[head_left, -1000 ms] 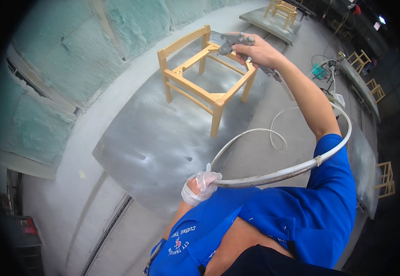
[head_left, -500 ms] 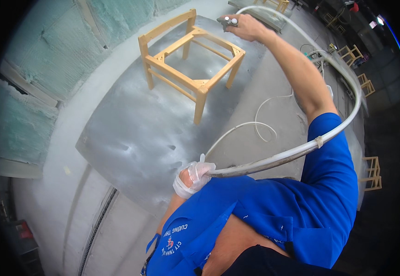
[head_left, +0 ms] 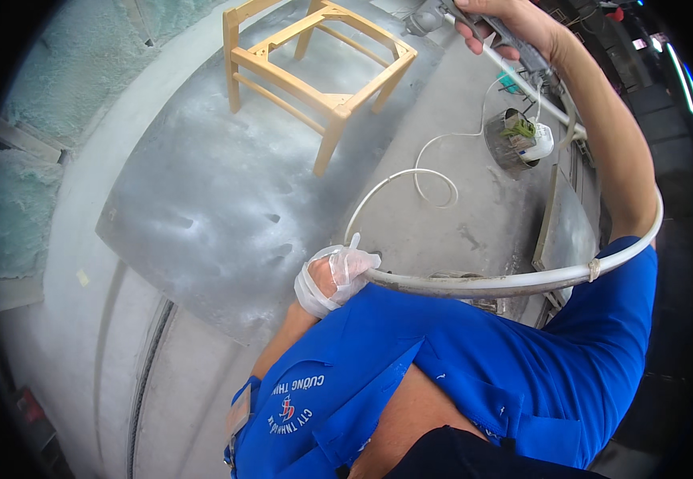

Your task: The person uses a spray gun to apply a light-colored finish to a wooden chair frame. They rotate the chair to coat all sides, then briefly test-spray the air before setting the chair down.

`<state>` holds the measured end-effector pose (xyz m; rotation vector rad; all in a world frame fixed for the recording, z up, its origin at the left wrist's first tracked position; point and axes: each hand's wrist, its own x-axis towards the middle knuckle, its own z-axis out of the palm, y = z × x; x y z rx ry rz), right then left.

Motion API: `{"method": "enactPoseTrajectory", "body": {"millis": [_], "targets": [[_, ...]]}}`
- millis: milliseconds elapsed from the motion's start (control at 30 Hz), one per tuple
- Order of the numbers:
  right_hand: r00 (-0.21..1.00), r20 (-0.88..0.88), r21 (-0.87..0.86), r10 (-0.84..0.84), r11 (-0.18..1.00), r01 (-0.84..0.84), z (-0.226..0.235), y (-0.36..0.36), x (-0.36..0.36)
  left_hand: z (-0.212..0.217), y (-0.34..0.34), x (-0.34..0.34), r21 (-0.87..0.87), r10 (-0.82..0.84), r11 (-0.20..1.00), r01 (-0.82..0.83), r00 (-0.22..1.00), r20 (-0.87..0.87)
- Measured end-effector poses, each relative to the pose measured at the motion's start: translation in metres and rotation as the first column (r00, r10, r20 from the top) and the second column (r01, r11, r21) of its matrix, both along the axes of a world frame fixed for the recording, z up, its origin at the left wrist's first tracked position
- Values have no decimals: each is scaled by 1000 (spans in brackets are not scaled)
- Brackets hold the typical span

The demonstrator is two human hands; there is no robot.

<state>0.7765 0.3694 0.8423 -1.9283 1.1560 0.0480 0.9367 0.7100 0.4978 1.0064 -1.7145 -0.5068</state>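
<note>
At the far left, a green fibrous wall [head_left: 59,88] curves round the booth, its face matted with overspray. Next to it a grey metal floor plate [head_left: 203,207] lies flat, dusted white and marked with small dents.

On the plate's far end stands a bare wooden chair frame [head_left: 322,72], upright on its legs, with no seat panel, so every rail is open to reach from above and from the sides.

Lower, near the middle, the left hand [head_left: 334,279] wears a thin clear glove and is closed round a thick white hose [head_left: 506,279]. The grip is a full wrap, with the fingers curled over the hose just in front of the blue shirt; held there, it seems to carry the hose's weight and keep the slack away from the frame. A thinner white line [head_left: 410,180] loops loose on the floor beyond it.

The hose arcs right, passes behind the bare right forearm and climbs to the top edge. There the right hand [head_left: 514,20] is closed on a grey spray gun [head_left: 442,16], raised just right of the frame, nozzle toward it. I cannot tell whether a finger presses the trigger.

Below the gun, a round grey can [head_left: 510,140] sits on the floor, well apart from the frame.
</note>
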Motion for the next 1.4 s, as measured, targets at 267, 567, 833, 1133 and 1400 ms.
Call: {"method": "enactPoseTrajectory", "body": {"millis": [267,567,833,1133,1400], "targets": [[992,103,-291,-79,951,106,-70,20,-11,-8,8,-4,7,134,991,-134,991,2],[890,416,-154,-187,950,272,-131,-9,50,-13,16,-18,137,285,950,-282,959,-1],[881,443,-120,-164,963,240,-167,-77,47,-1,11,-33,148,421,897,-417,907,11],[935,210,-399,-286,848,349,-256,-107,0,-32,7,-49,237,451,871,-431,892,-35],[819,466,-190,-335,866,463,-336,-118,58,-37,2,-58,246,506,834,-495,862,18]]}}
